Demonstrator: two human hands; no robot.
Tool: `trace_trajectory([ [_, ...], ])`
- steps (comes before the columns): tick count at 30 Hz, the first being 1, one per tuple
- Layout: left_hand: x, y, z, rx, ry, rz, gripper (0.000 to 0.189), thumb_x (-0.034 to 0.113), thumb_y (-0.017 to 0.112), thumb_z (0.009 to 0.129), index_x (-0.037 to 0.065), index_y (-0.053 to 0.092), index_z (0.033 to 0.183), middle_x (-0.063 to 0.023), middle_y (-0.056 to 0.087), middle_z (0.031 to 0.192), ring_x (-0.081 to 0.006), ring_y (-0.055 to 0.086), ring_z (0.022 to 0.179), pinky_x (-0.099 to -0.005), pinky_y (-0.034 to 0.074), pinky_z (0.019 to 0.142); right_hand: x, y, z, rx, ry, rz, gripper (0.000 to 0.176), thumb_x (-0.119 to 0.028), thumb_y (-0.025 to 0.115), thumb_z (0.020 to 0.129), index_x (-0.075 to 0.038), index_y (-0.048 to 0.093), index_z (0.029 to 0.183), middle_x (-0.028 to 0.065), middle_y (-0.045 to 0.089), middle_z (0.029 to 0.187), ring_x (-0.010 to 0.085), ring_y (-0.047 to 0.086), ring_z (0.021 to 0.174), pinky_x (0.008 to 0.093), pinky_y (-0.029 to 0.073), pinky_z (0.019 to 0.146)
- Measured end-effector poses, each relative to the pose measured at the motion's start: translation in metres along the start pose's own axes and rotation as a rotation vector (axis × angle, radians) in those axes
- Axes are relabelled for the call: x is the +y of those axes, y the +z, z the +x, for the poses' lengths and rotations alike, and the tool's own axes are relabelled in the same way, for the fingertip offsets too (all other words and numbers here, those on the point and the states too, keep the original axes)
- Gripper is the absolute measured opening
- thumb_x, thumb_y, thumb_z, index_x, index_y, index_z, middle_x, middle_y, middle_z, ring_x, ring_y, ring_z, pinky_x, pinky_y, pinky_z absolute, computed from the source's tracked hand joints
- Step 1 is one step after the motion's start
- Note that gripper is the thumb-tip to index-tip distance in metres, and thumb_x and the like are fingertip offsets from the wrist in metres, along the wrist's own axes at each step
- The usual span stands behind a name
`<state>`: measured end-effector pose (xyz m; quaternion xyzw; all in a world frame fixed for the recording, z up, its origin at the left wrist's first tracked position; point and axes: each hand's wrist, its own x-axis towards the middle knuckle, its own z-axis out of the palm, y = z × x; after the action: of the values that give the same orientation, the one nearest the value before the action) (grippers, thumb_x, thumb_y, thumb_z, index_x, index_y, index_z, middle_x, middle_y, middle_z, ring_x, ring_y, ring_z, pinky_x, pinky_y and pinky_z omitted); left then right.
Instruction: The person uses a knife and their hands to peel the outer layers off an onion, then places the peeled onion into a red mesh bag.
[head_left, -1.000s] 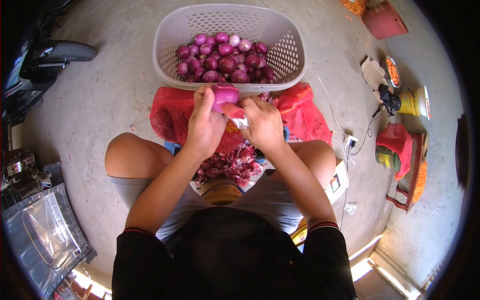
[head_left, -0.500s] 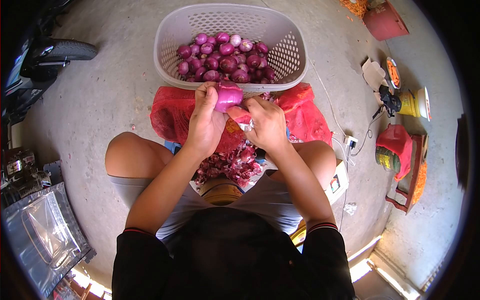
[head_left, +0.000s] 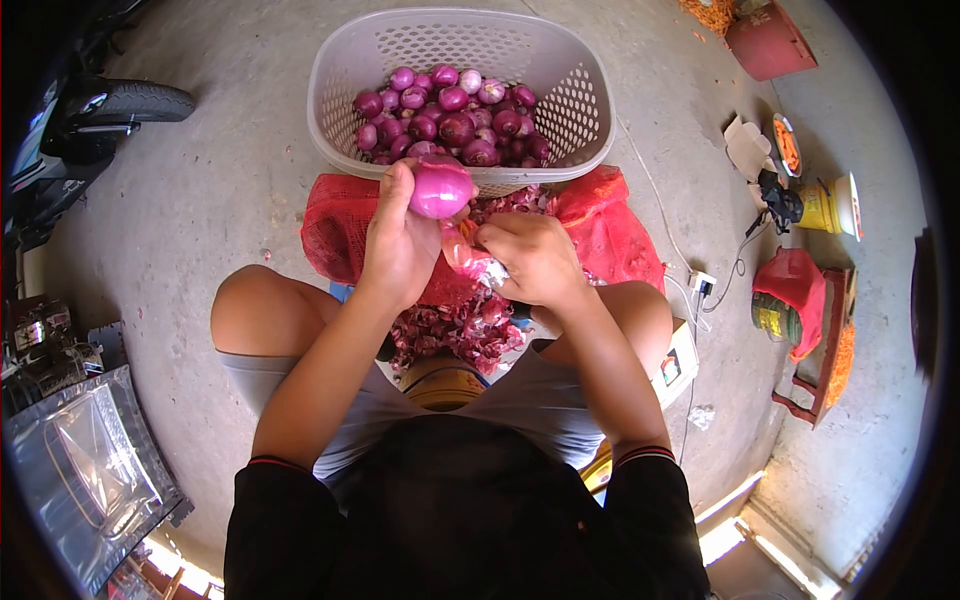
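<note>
Just in front of the basket, my left hand [head_left: 398, 245] is closed around a shiny purple onion [head_left: 441, 192]. My right hand [head_left: 537, 258] is a little lower and to the right, its fingers pinched on a piece of reddish onion skin [head_left: 464, 252]. Something silvery shows at the lower edge of that hand, too covered to name. Below both hands, a heap of loose onion skins [head_left: 465, 330] lies between my knees. A red mesh sack [head_left: 335, 225] is spread behind them, partly hidden by my hands.
A grey perforated basket [head_left: 330, 110] holding several purple onions stands directly ahead. A motorcycle tyre [head_left: 140, 100] is at the left. To the right are a power plug [head_left: 702, 283] with cords, a yellow bucket [head_left: 820, 207] and a small wooden stool [head_left: 832, 340] by the wall.
The onion has shifted slightly left and turned in my left hand. My right hand has drawn down and away from it, with the skin now apart from the onion's side.
</note>
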<state>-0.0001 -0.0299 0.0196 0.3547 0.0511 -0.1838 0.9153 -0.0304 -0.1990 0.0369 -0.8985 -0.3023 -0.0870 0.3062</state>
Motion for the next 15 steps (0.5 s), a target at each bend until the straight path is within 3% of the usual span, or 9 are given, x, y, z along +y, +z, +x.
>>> trace_trajectory([
  [2,0.007,0.001,0.000,-0.022,-0.051,-0.081,0.039,0.044,0.042,0.096,0.009,0.045,0.113,-0.0089,0.058,0.106,-0.0229,0.058,0.100,-0.0359,0.045,0.087,0.003,-0.007,-0.002,-0.059,0.035,0.004,0.019,-0.015,0.065,0.065,-0.007,0.054,0.078,0.0089,0.054,0.068,0.0293,0.059,0.065,0.0419,0.046,0.055],
  [6,0.012,-0.002,0.004,0.001,-0.072,-0.122,0.045,0.048,0.041,0.095,0.007,0.047,0.112,-0.0091,0.060,0.106,-0.0289,0.057,0.107,-0.0392,0.042,0.096,0.013,-0.019,-0.008,-0.197,0.282,0.061,0.015,-0.006,0.058,0.068,-0.003,0.056,0.083,0.0191,0.055,0.068,0.0389,0.056,0.069,0.0453,0.043,0.060],
  [9,0.015,-0.002,0.002,-0.058,-0.098,-0.174,0.041,0.046,0.042,0.095,0.008,0.048,0.109,-0.0086,0.060,0.107,-0.0294,0.057,0.109,-0.0397,0.041,0.098,0.022,-0.022,-0.015,-0.208,0.397,0.033,0.014,-0.005,0.056,0.069,-0.003,0.057,0.083,0.0194,0.057,0.069,0.0398,0.056,0.069,0.0455,0.043,0.061],
  [13,0.012,0.001,0.003,-0.003,-0.064,-0.103,0.035,0.042,0.044,0.095,0.010,0.046,0.108,-0.0088,0.060,0.108,-0.0303,0.056,0.111,-0.0420,0.040,0.099,0.018,-0.027,-0.012,-0.248,0.469,-0.088,0.042,-0.040,0.069,0.074,-0.001,0.059,0.085,0.0187,0.058,0.064,0.0369,0.060,0.067,0.0468,0.047,0.060],
  [15,0.009,0.002,0.003,0.011,-0.060,-0.094,0.034,0.042,0.045,0.095,0.011,0.045,0.108,-0.0086,0.059,0.109,-0.0307,0.056,0.111,-0.0427,0.040,0.099,0.013,-0.023,-0.011,-0.097,0.399,-0.063,0.051,-0.046,0.072,0.069,0.000,0.057,0.086,0.0180,0.059,0.065,0.0364,0.061,0.065,0.0456,0.047,0.058],
])
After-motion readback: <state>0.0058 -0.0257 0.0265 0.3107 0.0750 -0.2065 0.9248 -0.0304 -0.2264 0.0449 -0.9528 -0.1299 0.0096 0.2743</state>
